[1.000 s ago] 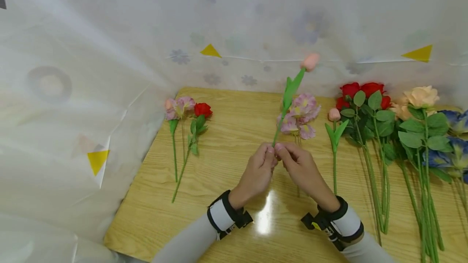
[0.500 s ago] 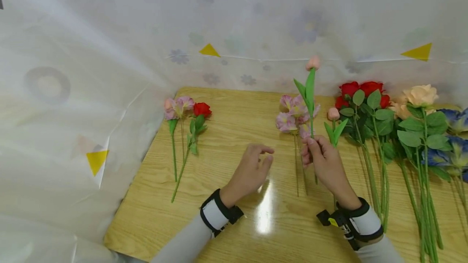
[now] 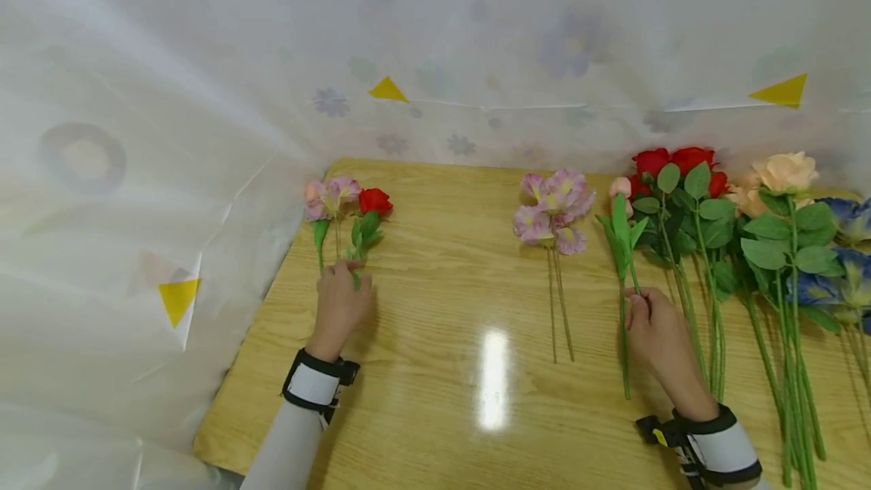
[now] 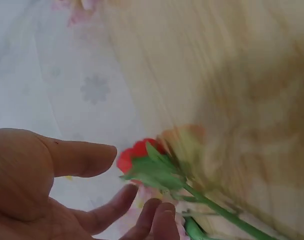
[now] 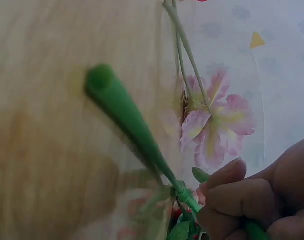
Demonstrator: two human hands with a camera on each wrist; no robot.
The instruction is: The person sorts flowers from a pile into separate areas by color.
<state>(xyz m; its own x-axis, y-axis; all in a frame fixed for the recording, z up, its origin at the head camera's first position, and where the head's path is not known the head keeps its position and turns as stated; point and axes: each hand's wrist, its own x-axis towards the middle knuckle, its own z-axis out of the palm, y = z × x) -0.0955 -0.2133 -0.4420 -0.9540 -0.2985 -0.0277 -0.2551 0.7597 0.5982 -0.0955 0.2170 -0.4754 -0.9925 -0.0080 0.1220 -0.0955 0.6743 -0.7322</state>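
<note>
At the right of the head view, my right hand (image 3: 658,339) pinches the green stem of a pink tulip. Two pink tulips (image 3: 620,187) overlap there, their leaves crossed. The right wrist view shows the curled fingers (image 5: 242,197) on a green stem (image 5: 127,120) whose cut end faces the camera. On the left, my left hand (image 3: 342,305) is over the stems of a small flower group. Its fingers are spread, with a red rose (image 3: 375,201) just beyond them. Beside the rose lie a mauve flower (image 3: 340,191) and another pink tulip (image 3: 314,191).
Mauve flowers (image 3: 554,206) lie mid-table on thin stems. Further right are red roses (image 3: 692,165), peach roses (image 3: 785,172) and blue flowers (image 3: 850,278). A pale patterned sheet (image 3: 463,44) rises behind and left of the wooden table (image 3: 435,369).
The hands have parted. My right hand has carried the tulip right and lowered it beside the other tulip. My left hand has moved left to the small flower group.
</note>
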